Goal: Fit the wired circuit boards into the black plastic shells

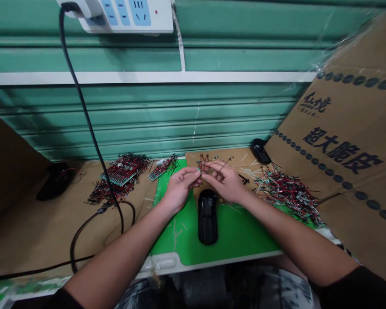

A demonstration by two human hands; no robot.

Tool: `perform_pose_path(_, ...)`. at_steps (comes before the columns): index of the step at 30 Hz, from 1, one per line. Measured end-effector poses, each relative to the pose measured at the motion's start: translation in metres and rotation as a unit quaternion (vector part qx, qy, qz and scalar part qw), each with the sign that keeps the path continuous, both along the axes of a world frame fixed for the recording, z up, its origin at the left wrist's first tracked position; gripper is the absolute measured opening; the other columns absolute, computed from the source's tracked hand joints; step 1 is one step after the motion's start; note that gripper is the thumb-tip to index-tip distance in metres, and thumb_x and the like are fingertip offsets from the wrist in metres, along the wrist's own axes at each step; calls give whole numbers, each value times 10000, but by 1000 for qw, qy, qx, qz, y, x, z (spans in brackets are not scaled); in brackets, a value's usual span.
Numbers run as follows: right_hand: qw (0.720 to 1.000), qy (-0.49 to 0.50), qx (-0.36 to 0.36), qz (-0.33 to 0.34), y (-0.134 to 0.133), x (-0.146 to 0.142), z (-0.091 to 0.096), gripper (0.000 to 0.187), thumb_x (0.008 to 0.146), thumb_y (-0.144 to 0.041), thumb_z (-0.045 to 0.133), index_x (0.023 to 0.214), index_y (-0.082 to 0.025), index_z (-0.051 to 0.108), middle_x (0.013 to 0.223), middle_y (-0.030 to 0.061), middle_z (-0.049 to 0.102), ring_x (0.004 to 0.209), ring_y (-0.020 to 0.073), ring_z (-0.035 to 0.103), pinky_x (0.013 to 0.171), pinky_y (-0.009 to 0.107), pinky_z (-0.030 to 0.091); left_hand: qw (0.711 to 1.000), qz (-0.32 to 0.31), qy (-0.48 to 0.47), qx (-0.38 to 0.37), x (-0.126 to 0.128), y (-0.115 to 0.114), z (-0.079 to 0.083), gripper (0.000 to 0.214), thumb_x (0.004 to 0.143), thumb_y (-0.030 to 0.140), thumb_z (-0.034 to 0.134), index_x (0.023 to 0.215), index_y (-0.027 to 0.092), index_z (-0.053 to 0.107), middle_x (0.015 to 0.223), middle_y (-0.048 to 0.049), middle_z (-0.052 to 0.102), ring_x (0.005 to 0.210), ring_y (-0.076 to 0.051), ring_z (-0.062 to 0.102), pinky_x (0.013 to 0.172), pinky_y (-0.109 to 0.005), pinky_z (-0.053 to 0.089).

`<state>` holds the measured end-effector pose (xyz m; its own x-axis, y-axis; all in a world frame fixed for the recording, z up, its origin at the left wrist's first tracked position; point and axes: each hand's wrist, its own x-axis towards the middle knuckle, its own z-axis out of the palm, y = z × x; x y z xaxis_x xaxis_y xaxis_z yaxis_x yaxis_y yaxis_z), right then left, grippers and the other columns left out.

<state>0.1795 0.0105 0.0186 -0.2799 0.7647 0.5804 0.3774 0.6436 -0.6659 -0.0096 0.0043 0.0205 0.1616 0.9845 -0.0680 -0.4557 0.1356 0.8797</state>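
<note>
My left hand (pixel 180 186) and my right hand (pixel 227 181) meet above the board, fingertips pinched close together. Both grip a small part with thin dark wires (pixel 225 164) that stick out past my right fingers; its body is mostly hidden by the fingers. Just below the hands, a glossy black car-shaped plastic shell (pixel 207 218) lies on the green board (pixel 244 240). Behind my fingers are a few red and black wires (pixel 203 159) on a cardboard sheet (pixel 244 158).
Wired green circuit boards lie piled at left (pixel 125 171), with a smaller strip (pixel 163 166) beside them. A heap of wired parts (pixel 289 193) sits right. Other black shells stand at left (pixel 55 181) and right (pixel 260 151). A black cable (pixel 86 116) hangs from a power strip (pixel 125 17).
</note>
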Motion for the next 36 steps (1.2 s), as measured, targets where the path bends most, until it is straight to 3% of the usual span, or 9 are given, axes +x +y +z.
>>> perform_pose_path(4,999,47,-17,23,3,-1,0,218,971,-395,724,1046,-200,787,1052,104,728,919,206,694,726,314,573,1000,-20,15,11,0,-2,-3,523,592,372,1010,949,133,712,745,-40,773,677,-135,696,708,-239,506)
perform_pose_path(11,992,98,-78,25,4,2,9,227,909,-424,778,948,-200,781,979,83,739,776,173,673,654,291,551,986,-34,134,89,-6,-3,5,538,714,509,912,1047,164,667,881,-65,766,813,-187,699,794,-304,505)
perform_pose_path(13,988,119,-100,16,5,4,13,248,890,-437,788,924,-192,767,917,73,736,726,164,660,609,277,531,950,-38,260,169,-11,-5,8,520,736,559,876,1027,178,674,937,-66,740,866,-200,667,794,-308,480)
perform_pose_path(18,948,204,-240,40,12,11,15,425,815,-531,846,972,-166,696,615,9,683,502,142,614,482,250,493,772,-154,534,307,-21,-11,7,638,566,683,921,896,199,666,900,-44,664,843,-231,584,741,-329,415)
perform_pose_path(21,939,231,-252,44,16,14,14,461,755,-533,895,911,-158,678,629,40,723,529,169,679,519,274,560,748,-163,563,311,-20,-12,4,672,515,710,927,846,202,637,890,-45,645,857,-246,567,731,-333,397)
perform_pose_path(24,939,227,-256,38,18,17,14,462,724,-514,924,869,-163,661,628,52,735,531,186,704,521,284,581,771,-178,551,264,-16,-12,4,597,548,634,940,747,211,570,772,-1,597,761,-204,531,670,-314,360)
perform_pose_path(28,940,228,-252,34,17,20,19,483,678,-497,956,839,-168,642,611,37,719,519,183,702,497,269,573,861,-172,461,127,-14,-10,1,579,523,478,973,851,209,580,710,52,571,639,-149,505,582,-276,325)
perform_pose_path(31,936,244,-250,40,17,20,20,533,649,-484,973,945,-170,661,698,23,739,532,182,716,500,273,587,921,-147,360,35,-13,-6,-5,609,485,376,980,934,184,616,719,34,644,630,-151,570,589,-262,386)
perform_pose_path(36,936,248,-248,39,17,16,15,510,703,-515,934,988,-158,707,767,45,750,570,177,720,519,284,602,970,-46,230,-66,-13,4,-7,439,558,406,943,830,146,717,732,-40,714,595,-143,605,556,-243,407)
